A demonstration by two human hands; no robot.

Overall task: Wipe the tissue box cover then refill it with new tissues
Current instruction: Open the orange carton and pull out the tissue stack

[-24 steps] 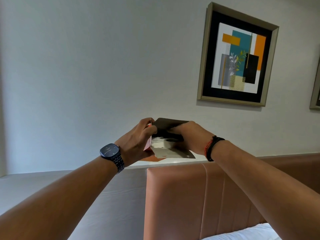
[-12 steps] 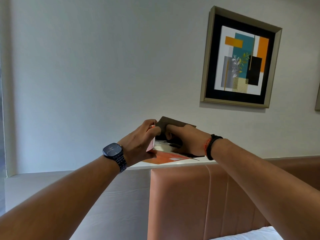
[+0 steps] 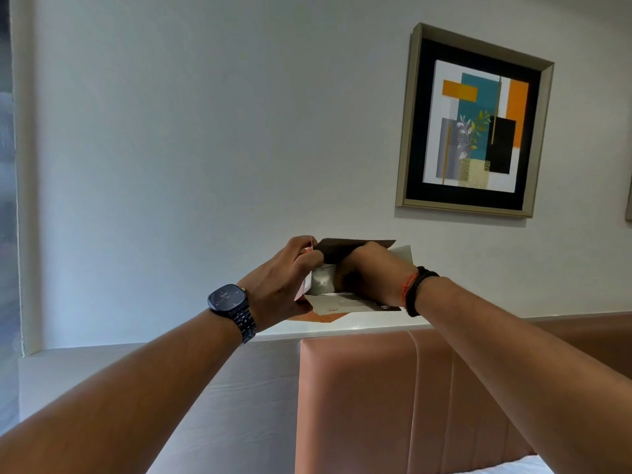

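So the tissue box cover (image 3: 355, 249) has tipped up since a moment ago, its open underside now facing me with white tissues (image 3: 323, 283) showing inside. My left hand (image 3: 284, 285) pinches the left edge, my right hand (image 3: 374, 275) has fingers curled into the opening, so I reckon the refill is underway. It's held just above the ledge (image 3: 376, 325), behind the headboard (image 3: 427, 398); nothing's blocking me, framed picture (image 3: 473, 119) well clear.
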